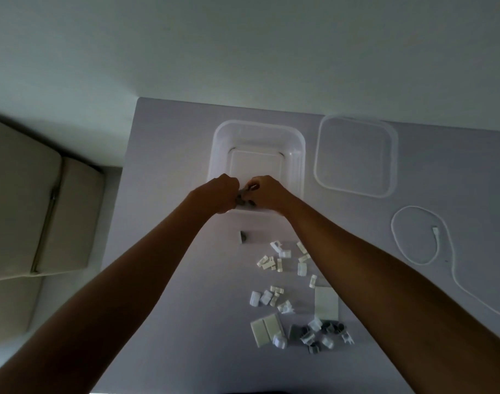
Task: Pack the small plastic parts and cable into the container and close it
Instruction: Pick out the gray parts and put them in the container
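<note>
A clear plastic container (258, 131) stands open at the far middle of the table. Over its near rim, my left hand (222, 193) and my right hand (267, 194) meet, both closed on a cluster of small grey plastic parts (244, 198). One dark grey part (243, 237) lies just in front of the container. Several white and grey small parts (283, 280) are scattered nearer to me, between my forearms. The clear lid (355, 156) lies flat to the right of the container. A white cable (419, 237) is looped loosely further right, below the lid.
The grey table (172, 166) ends at a left edge, beyond which a beige cushioned seat (30, 200) stands. A pale wall rises behind the table's far edge. Flat white rectangular pieces (325, 304) lie among the parts near me.
</note>
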